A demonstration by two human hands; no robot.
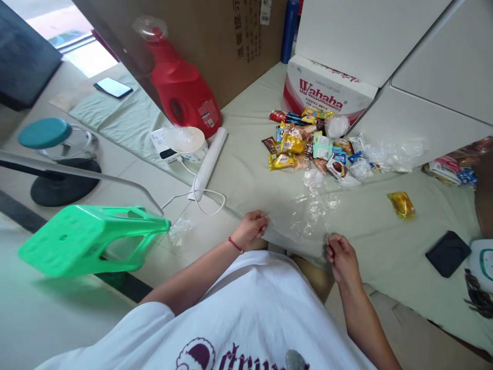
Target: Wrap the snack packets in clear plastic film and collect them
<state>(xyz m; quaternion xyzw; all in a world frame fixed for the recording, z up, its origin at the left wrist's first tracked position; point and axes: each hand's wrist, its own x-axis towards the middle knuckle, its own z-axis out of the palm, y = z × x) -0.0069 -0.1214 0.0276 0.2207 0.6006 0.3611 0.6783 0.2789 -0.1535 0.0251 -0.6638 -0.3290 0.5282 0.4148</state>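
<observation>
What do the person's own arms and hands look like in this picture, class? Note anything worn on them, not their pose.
Both arms are bare below short white T-shirt sleeves. The left hand has a thin red string bracelet at its wrist. The right hand wears nothing visible: no gloves, watch or rings can be made out.

I sit at a pale green mat [246,169] spread over the tiled floor [46,318]. On the mat lie a snack pile [308,144], 1 yellow packet [401,204], a clear bag [304,221], a Wahaha box [325,92], a red jug [181,85] and a black pouch [447,253]
</observation>
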